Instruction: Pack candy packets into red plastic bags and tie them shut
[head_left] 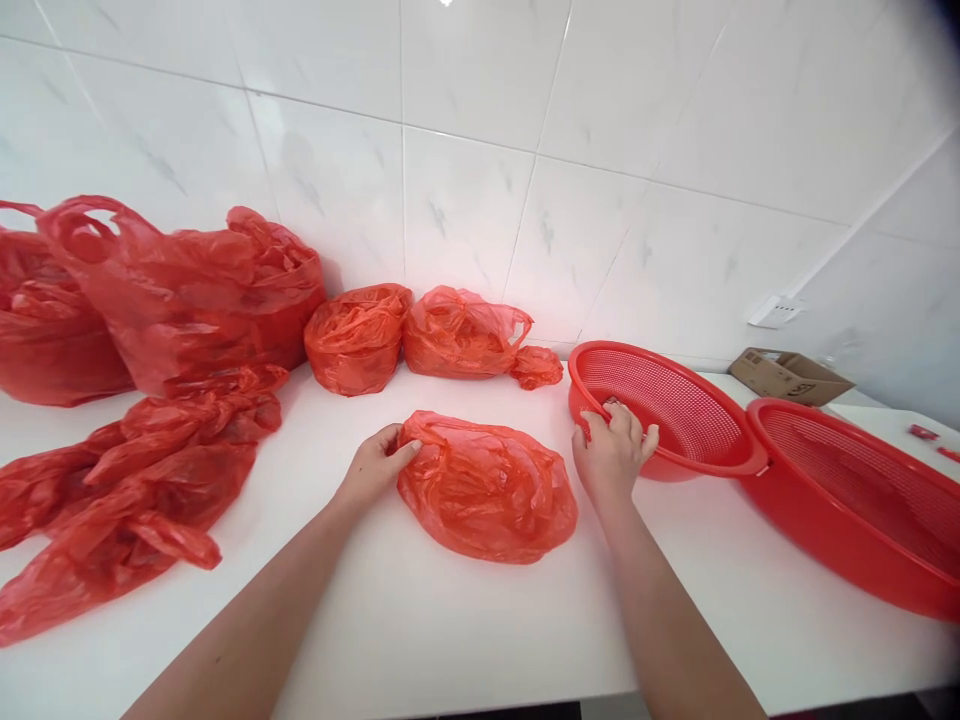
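My left hand pinches the left edge of a thin red plastic bag between thumb and fingers. The bag lies crumpled and rounded on the white table, its opening facing up. My right hand is at the near left rim of a round red mesh basket, its fingers curled over into it. A small dark glint shows by the fingertips, too small to name. The basket tilts toward me, and its right rim meets a second, larger red basket.
Two small red bags stand by the tiled wall, a red crumple beside them. Large full red bags and loose crumpled bags fill the left. An open cardboard box sits back right, below a power socket.
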